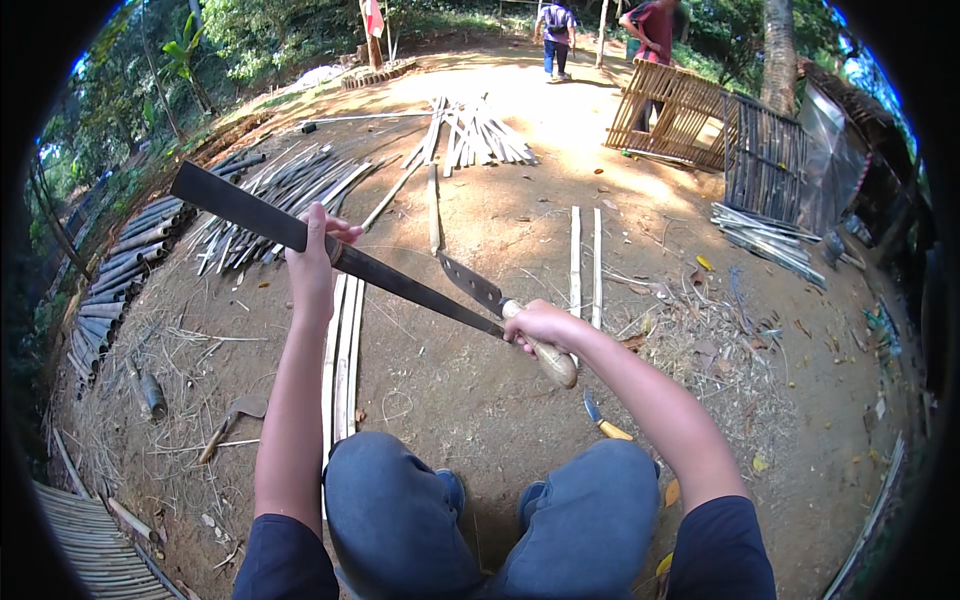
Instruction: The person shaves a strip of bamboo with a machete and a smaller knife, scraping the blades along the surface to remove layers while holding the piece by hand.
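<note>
My left hand (pixel 318 240) grips a long dark machete (pixel 415 290) partway along its blade, thumb laid along the metal. The broad end points up and left; the narrow end slopes down to my right hand (pixel 540 328). That hand is closed round a pale wooden handle (pixel 556 366) with a rounded butt. From its upper side juts a shorter knife (pixel 472 284) with holes in its blade. My fingers hide how the handle meets the two blades. On the ground by my right knee lies a small knife (pixel 604 420) with a yellow handle.
Split bamboo strips (pixel 342 350) run beside my left knee. A sickle-like blade (pixel 232 425) and a dark bottle-shaped object (pixel 152 396) lie left. Bamboo poles (pixel 125 265) and strip piles (pixel 280 205) lie beyond. Lattice panels (pixel 665 112) stand far right, near a person (pixel 657 35); another person (pixel 556 38) is farther off.
</note>
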Action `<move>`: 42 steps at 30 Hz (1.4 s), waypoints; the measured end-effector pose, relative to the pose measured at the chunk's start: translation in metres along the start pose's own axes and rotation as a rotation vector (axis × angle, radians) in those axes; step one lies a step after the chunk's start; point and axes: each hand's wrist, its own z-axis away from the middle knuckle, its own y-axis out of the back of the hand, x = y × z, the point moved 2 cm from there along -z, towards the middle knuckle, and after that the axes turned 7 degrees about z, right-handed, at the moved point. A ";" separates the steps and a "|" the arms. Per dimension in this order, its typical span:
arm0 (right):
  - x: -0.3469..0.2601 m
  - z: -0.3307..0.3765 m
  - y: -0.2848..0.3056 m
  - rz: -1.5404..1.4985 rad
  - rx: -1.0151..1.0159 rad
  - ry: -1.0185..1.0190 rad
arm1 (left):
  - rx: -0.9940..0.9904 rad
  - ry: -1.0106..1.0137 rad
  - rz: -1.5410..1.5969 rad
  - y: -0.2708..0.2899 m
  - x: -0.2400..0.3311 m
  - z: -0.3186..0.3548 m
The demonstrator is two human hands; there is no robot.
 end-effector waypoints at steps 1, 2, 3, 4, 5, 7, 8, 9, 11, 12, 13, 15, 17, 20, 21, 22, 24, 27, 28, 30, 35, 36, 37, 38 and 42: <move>-0.009 0.005 -0.010 -0.046 -0.009 0.009 | 0.041 -0.037 0.016 -0.005 0.009 -0.009; -0.016 0.007 -0.019 -0.097 0.013 0.027 | 0.063 -0.079 0.047 -0.008 0.021 -0.020; -0.018 0.009 -0.028 -0.149 0.031 0.039 | 0.089 -0.115 0.075 -0.011 0.035 -0.026; -0.022 0.010 -0.031 -0.196 0.060 0.059 | 0.155 -0.133 0.123 -0.015 0.049 -0.033; -0.021 0.011 -0.037 -0.144 0.101 0.112 | 0.221 -0.149 0.173 -0.016 0.061 -0.038; -0.029 0.022 -0.043 -0.134 0.124 0.143 | 0.231 -0.160 0.415 -0.012 0.077 -0.043; -0.034 0.033 -0.043 -0.139 0.118 0.163 | 0.195 -0.173 0.402 -0.014 0.078 -0.041; -0.044 0.044 -0.049 -0.155 0.073 0.189 | 0.155 -0.197 0.387 -0.017 0.084 -0.040; -0.054 0.059 -0.053 -0.132 0.051 0.259 | 0.028 -0.201 0.416 -0.015 0.083 -0.036; -0.057 0.062 -0.054 -0.083 0.033 0.303 | 0.008 -0.192 0.403 -0.015 0.083 -0.031; -0.056 0.068 -0.053 -0.078 0.022 0.300 | 0.013 -0.161 0.430 -0.018 0.079 -0.028; -0.053 0.067 -0.056 -0.073 -0.005 0.290 | -0.037 -0.146 0.423 -0.017 0.085 -0.022; -0.049 0.067 -0.054 -0.089 -0.028 0.267 | -0.015 -0.124 0.456 -0.022 0.086 -0.021; -0.044 0.069 -0.055 0.025 0.026 0.278 | -0.027 -0.108 0.484 -0.022 0.081 -0.017; -0.047 0.072 -0.057 0.061 0.039 0.288 | -0.040 -0.114 0.489 -0.020 0.083 -0.017; -0.058 0.084 -0.062 0.116 0.109 0.312 | -0.038 -0.112 0.484 -0.018 0.086 -0.017; -0.064 0.091 -0.064 0.158 0.118 0.373 | -0.046 -0.105 0.484 -0.010 0.083 -0.024; -0.051 0.075 -0.064 0.233 0.180 0.404 | -0.041 -0.085 0.506 -0.009 0.073 -0.028; -0.048 0.067 -0.065 0.208 0.135 0.335 | -0.045 -0.093 0.512 -0.005 0.074 -0.029; -0.046 0.068 -0.068 0.136 0.081 0.244 | -0.041 -0.106 0.505 -0.001 0.075 -0.030; -0.049 0.077 -0.068 0.126 0.129 0.388 | -0.014 -0.113 0.456 -0.004 0.075 -0.029; -0.046 0.073 -0.067 0.151 0.161 0.421 | -0.019 -0.129 0.473 -0.003 0.074 -0.034; -0.039 0.070 -0.064 0.129 0.137 0.360 | -0.015 -0.113 0.490 -0.001 0.071 -0.034; -0.031 0.067 -0.062 0.108 0.111 0.299 | -0.010 -0.097 0.507 0.002 0.068 -0.032; -0.038 0.081 -0.053 0.099 0.020 0.254 | -0.056 -0.088 0.571 0.002 0.068 -0.032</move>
